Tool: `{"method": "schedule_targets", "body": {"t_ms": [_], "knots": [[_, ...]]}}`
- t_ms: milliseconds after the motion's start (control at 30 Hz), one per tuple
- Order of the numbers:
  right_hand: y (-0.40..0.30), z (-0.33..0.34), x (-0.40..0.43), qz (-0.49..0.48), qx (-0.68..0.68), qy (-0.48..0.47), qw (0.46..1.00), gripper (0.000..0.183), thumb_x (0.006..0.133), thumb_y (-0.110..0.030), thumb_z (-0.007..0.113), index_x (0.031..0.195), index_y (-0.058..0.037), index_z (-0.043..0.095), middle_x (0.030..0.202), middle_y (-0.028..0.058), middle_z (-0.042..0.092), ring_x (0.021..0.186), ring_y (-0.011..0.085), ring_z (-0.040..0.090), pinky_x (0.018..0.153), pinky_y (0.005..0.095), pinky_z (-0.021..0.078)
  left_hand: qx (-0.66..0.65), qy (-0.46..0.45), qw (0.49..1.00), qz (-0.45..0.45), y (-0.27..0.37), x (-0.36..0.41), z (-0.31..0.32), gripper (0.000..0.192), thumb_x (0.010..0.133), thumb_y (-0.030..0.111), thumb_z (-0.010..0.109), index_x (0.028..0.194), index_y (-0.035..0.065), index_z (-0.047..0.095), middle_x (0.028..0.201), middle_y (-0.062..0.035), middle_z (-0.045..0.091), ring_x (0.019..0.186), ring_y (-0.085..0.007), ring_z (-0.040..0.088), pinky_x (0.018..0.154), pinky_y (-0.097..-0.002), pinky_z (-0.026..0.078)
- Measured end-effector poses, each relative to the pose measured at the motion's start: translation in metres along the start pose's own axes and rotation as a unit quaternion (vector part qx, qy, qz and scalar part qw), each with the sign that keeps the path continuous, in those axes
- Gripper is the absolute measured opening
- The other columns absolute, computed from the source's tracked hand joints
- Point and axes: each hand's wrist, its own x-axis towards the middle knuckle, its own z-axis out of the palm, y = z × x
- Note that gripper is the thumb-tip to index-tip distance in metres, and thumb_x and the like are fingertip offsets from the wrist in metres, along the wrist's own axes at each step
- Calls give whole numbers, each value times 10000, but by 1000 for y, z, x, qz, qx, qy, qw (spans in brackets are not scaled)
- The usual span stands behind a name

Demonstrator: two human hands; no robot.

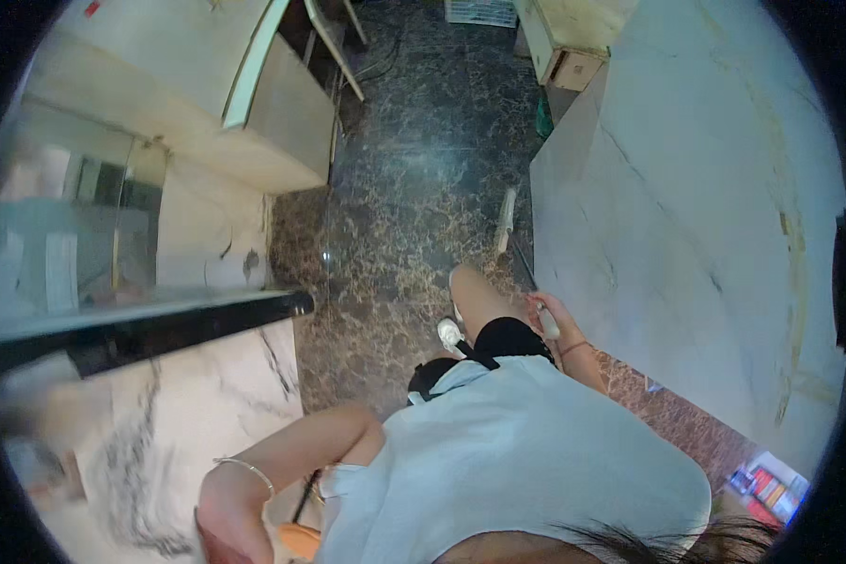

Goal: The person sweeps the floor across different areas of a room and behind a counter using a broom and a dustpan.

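Observation:
My right hand (554, 316) is low at my right side, its fingers curled around the pale end of a long-handled floor tool (507, 220). From the hand a thin dark shaft slants forward to a narrow whitish head resting on the floor. Which kind of tool it is, I cannot tell. At the lower left, my left hand (234, 525) is raised beyond a bracelet, partly cut off by the picture's edge. Its fingers do not show clearly. Close beside it is an orange object (299, 541) with a dark rod, partly hidden by my arm and shirt.
Dark marbled floor tiles (409, 169) run ahead between a pale cabinet (292, 116) on the left and a white marble-patterned panel (677, 211) on the right. A black-edged counter (183, 328) juts in from the left. Colourful packages (772, 490) lie at lower right; a white crate (481, 11) stands far ahead.

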Motion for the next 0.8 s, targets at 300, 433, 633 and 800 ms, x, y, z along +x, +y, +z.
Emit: {"method": "schedule_targets", "body": {"t_ms": [300, 433, 633, 800], "knots": [[-90, 72, 79, -22, -110, 87, 990, 127, 775, -155, 493, 715, -45, 504, 505, 18, 429, 393, 119, 424, 340, 237, 343, 130, -72, 987, -62, -103, -193, 224, 589, 785, 295, 482, 1228, -52, 307, 1263, -205, 347, 1231, -302, 238, 1021, -443, 111], [-177, 119, 138, 54, -53, 56, 996, 133, 772, -150, 507, 827, -30, 514, 520, 10, 426, 385, 112, 425, 327, 222, 339, 151, -248, 946, -146, -126, -274, 331, 537, 816, 213, 463, 1241, -59, 278, 1277, -202, 329, 1234, -303, 234, 1018, -447, 118], [-276, 225, 197, -4, -210, 68, 975, 173, 786, -177, 508, 865, -27, 544, 586, 22, 487, 478, 137, 474, 427, 255, 403, 107, -524, 786, -310, -128, -383, 413, 501, 796, 77, 455, 1236, -60, 258, 1304, -198, 292, 1239, -301, 231, 1018, -454, 92], [-363, 333, 286, -14, -206, -62, 977, 98, 809, -155, 483, 809, -58, 495, 592, 5, 452, 514, 118, 437, 441, 249, 365, -8, -599, 648, -470, -140, -488, 479, 381, 750, 10, 457, 1129, -7, 431, 1149, -129, 479, 1118, -269, 392, 964, -407, 241]]}}
